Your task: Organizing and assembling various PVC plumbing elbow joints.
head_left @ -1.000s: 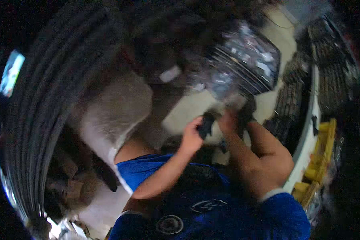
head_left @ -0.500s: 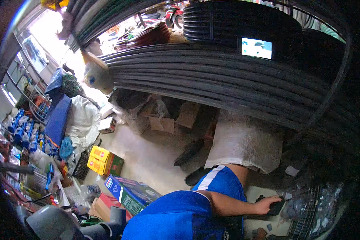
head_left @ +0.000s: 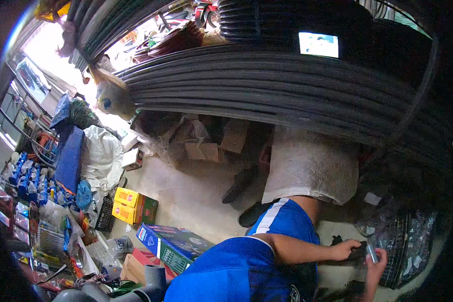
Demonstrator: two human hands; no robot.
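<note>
Bare-armed, my left hand reaches across beside my blue shorts with its fingers curled closed. A dark object lies at its fingertips; whether the hand grips it is too dim to tell. Just to the right, my right hand is raised from the lower edge, closed around a small grey cylindrical piece that stands nearly upright. The two hands are apart but close together. Behind them on the floor lies a dark crate with clear plastic bags of small parts.
Long dark pipes cross above the floor, with a lit screen over them. A whitish sack hangs by my knee. To the left are yellow boxes, a blue-green carton, grey pipe fittings and bins of small goods.
My right hand has come into clear view with the grey cylindrical piece. My left hand, earlier spread over a black object, has curled its fingers and shifted slightly. The view has moved slightly.
</note>
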